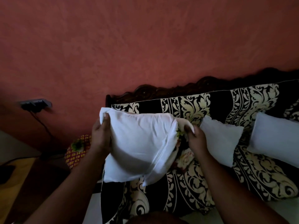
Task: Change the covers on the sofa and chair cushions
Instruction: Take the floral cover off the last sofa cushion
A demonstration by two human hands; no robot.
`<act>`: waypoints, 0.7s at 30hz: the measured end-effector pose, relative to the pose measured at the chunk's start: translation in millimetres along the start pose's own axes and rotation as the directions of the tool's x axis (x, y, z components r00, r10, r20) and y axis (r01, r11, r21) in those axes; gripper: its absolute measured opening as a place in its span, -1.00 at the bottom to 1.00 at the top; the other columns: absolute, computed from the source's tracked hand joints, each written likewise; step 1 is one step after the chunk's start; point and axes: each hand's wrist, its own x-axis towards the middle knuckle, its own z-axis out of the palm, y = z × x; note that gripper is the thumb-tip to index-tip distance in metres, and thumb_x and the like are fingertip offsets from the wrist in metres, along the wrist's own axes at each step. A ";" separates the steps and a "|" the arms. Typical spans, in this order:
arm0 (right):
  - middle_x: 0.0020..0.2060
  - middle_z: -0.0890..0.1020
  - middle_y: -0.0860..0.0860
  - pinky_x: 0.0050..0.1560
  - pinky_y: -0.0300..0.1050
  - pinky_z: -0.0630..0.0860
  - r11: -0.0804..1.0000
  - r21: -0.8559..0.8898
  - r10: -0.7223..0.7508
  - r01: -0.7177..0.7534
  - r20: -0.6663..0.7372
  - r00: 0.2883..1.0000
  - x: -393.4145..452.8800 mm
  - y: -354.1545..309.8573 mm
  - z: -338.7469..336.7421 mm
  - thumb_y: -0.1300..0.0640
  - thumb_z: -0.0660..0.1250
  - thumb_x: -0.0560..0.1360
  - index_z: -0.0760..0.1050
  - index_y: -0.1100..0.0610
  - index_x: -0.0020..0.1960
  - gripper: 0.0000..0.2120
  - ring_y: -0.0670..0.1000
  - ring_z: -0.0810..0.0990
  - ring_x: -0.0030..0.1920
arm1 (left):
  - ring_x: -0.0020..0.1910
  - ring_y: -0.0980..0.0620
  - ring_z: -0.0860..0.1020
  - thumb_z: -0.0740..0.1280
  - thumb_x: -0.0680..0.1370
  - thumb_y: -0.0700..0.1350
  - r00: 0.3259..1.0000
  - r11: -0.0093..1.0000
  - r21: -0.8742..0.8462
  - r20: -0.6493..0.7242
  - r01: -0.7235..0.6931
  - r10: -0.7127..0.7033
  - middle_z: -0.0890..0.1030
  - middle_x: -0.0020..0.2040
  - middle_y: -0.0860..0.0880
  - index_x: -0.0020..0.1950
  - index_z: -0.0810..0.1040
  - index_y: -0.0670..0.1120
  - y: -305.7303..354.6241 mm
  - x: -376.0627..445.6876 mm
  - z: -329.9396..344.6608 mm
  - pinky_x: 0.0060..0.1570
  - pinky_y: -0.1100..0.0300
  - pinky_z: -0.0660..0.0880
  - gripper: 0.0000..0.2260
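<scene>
A person's left hand (101, 136) grips the upper left corner of a white cushion (139, 146), while the right hand (195, 139) pinches cloth at its right edge, where a flowered cover (182, 152) shows. The cushion is held tilted above a black-and-cream sofa (194, 107). Three white cushions are visible: two others (221, 139) (275, 139) lean against the sofa's back.

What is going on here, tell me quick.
A person holds a white cushion over the patterned sofa. The left hand grips its left edge; the right hand pinches the cover at the open end, where a floral fabric shows. Two more white cushions lean against the sofa back.
</scene>
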 end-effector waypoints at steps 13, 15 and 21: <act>-0.12 0.66 0.06 -0.01 0.10 0.56 0.960 0.195 -0.218 0.199 0.085 0.972 9.0 -46.6 15.5 -0.16 0.23 0.62 0.59 0.03 0.01 -0.70 0.16 0.63 -0.05 | 0.40 -0.12 0.42 0.11 0.30 0.63 0.669 0.239 0.625 0.709 -0.743 0.223 0.46 0.42 -0.06 0.54 0.31 -0.03 -53.2 3.3 53.2 0.36 -0.26 0.31 0.01; -0.07 0.68 0.02 0.03 0.05 0.56 0.961 0.184 -0.225 0.205 0.096 0.970 10.9 -43.1 7.3 -0.22 0.22 0.60 0.60 0.03 0.06 -0.65 0.09 0.64 0.00 | 0.27 -0.17 0.50 0.24 0.26 0.57 0.652 0.274 0.598 0.734 -0.753 0.191 0.53 0.29 -0.09 0.44 0.41 -0.07 -56.3 11.1 56.8 0.21 -0.13 0.44 -0.04; -0.17 0.65 -0.10 -0.10 -0.28 0.48 0.977 -0.033 -0.210 0.210 -0.013 0.978 17.1 -29.2 -15.8 -0.08 0.24 0.63 0.58 0.05 -0.02 -0.76 -0.24 0.58 -0.13 | 0.08 -0.13 0.61 0.27 0.25 0.54 0.626 0.315 0.586 0.779 -0.747 0.034 0.65 0.14 -0.07 0.33 0.45 0.01 -63.8 -5.6 74.9 -0.05 0.09 0.47 -0.17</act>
